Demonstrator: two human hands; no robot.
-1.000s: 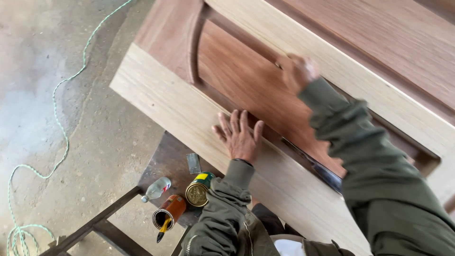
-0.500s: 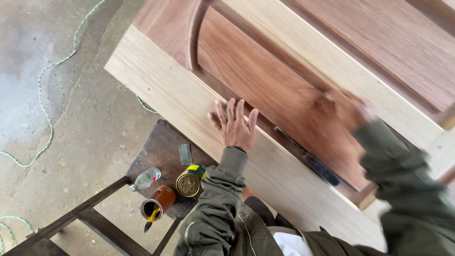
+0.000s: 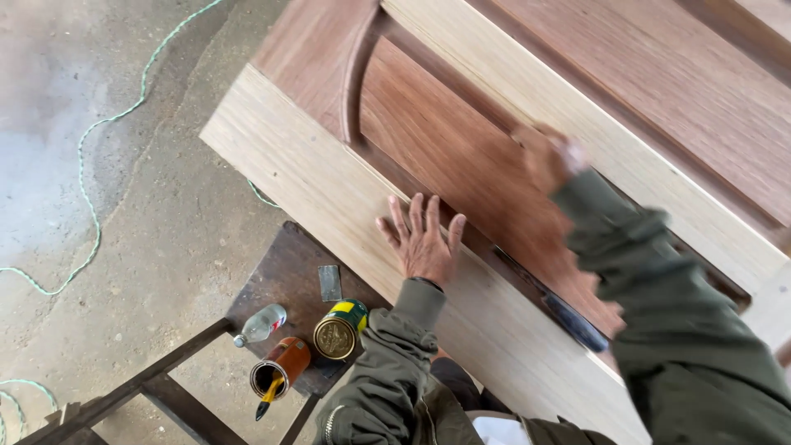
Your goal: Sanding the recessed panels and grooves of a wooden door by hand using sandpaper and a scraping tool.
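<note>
On the pale near rail of a wooden door [image 3: 494, 107], left hand [image 3: 424, 239] pressed flat, fingers spread; right hand [image 3: 548, 156] blurred on the reddish panel, grip unclear. Probably heavy, rigid; best gripped by edges.

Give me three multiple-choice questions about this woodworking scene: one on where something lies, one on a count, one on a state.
1. Where does the left hand rest?
A. on the door's pale frame
B. on the floor
C. on the stool

2. How many cans stand on the stool?
A. one
B. two
C. four

3. How are the left hand's fingers?
A. clenched
B. spread flat
C. gripping a brush

A, palm lies on the light wood.
B, a green can and an orange can.
B, fingers lie splayed, holding nothing.
</note>
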